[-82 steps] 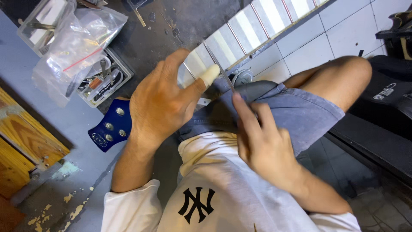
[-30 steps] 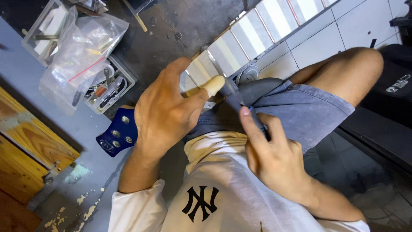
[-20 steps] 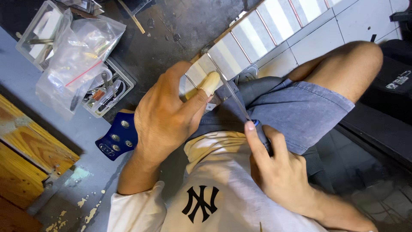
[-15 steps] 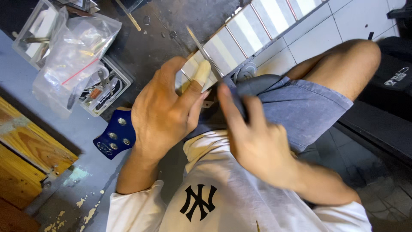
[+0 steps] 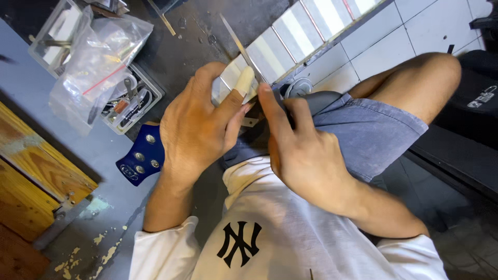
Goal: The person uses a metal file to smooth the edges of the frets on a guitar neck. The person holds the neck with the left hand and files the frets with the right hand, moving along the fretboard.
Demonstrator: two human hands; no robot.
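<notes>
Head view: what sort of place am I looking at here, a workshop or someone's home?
Probably a small instrument repair workshop: a guitar neck with frets under both hands, a blue headstock with tuning pegs, and a tray of small tools on a dusty bench.

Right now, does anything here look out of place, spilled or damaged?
Mostly tidy. Pale crumbs or flakes lie scattered on the grey surface at lower left. The left hand wears a tan thumb cover; the right hand steadies a thin metal blade.
</notes>
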